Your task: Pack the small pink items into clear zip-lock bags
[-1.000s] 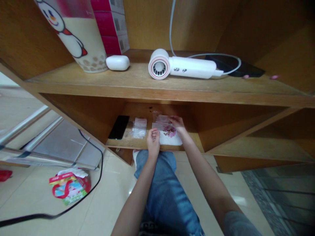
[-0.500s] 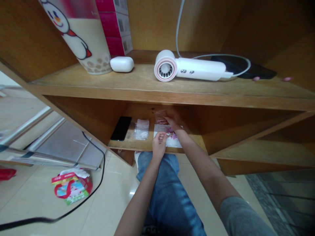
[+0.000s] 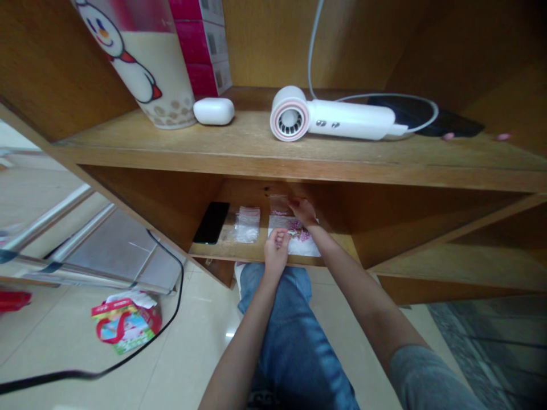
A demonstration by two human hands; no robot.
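Observation:
On the lower wooden shelf (image 3: 256, 253) lies a white sheet (image 3: 305, 247) with a small pile of pink bits (image 3: 298, 231) on it. My left hand (image 3: 276, 246) rests curled at the sheet's near left edge, fingers closed; what it holds, if anything, is hidden. My right hand (image 3: 304, 210) reaches deeper into the shelf, its fingers pinching a small clear zip bag (image 3: 280, 203) just behind the sheet.
A stack of clear zip bags (image 3: 247, 224) and a black phone (image 3: 211, 222) lie left of the sheet. The upper shelf carries a white hair dryer (image 3: 333, 118), a white case (image 3: 213, 110), a snowman cup (image 3: 145, 57) and pink boxes (image 3: 200, 45). A black cable (image 3: 171, 307) and a red packet (image 3: 126, 322) lie on the floor.
My right hand has moved from the pink bits toward the back of the shelf and taken hold of the small clear bag. My left hand stayed at the sheet's edge.

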